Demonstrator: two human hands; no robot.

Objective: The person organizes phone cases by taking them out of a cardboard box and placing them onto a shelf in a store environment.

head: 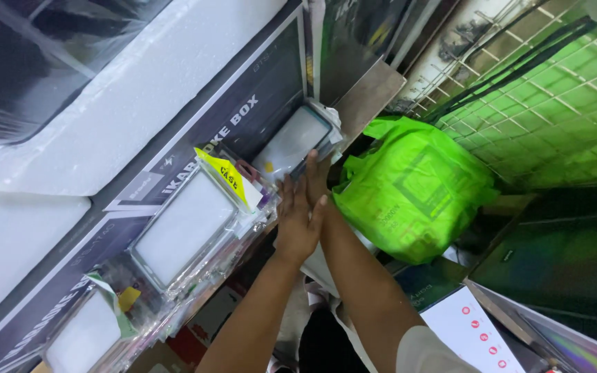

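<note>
My left hand (297,224) is held flat with its fingers apart and holds nothing, just below a row of flat white panels in clear plastic wrap. My right hand (317,173) reaches past it, partly hidden behind the left hand. Its straight fingers rest against the lower edge of one wrapped panel with a dark frame (291,141). A larger wrapped panel (184,228) with a yellow tag (228,176) lies to the left of both hands. A third wrapped panel (81,338) sits at the lower left.
Long dark cardboard boxes (243,114) and white foam blocks (126,90) fill the shelf behind the panels. A bright green bag (416,186) sits right of my hands under a wire grid (554,83). Dark boxes (561,262) stand at the lower right.
</note>
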